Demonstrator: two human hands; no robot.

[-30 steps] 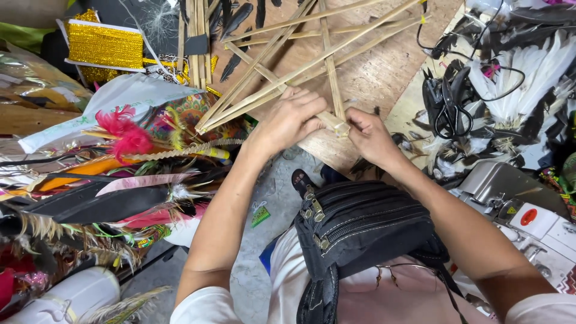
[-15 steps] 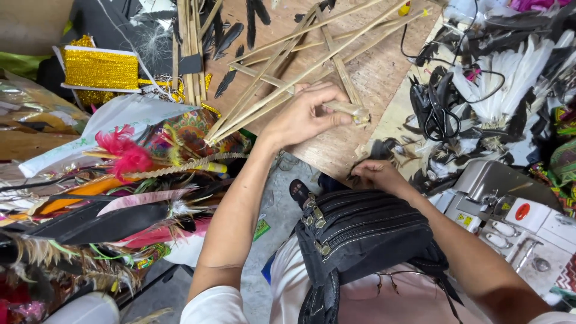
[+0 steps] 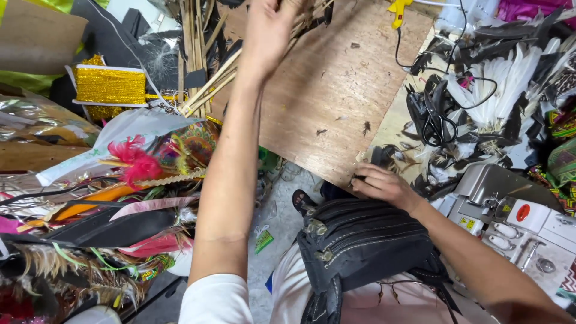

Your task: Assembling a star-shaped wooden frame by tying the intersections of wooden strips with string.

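A brown wooden board (image 3: 336, 102) lies on the tabletop in the middle of the mess. To the left of the board sits a flat card wound with shiny gold ribbon (image 3: 109, 87), and lower down lies a clear plastic bag (image 3: 114, 141) beside fluffy pink feathers (image 3: 137, 162). A small green tag (image 3: 263, 240) lies on the grey floor below the board. To the right of the board is a heap of white and black feathers (image 3: 498, 90), and nearer to the person a grey machine (image 3: 510, 210) has a round red sticker. The left hand (image 3: 269, 33) reaches up to the top of the board, where its fingers close around a bundle of thin bamboo sticks (image 3: 210, 84). The sticks run down from the fingers along the left edge of the board. The right hand (image 3: 384, 186) rests at the bottom corner of the board, fingers curled, touching the edge. A black waist bag (image 3: 366, 246) hangs just below that hand.
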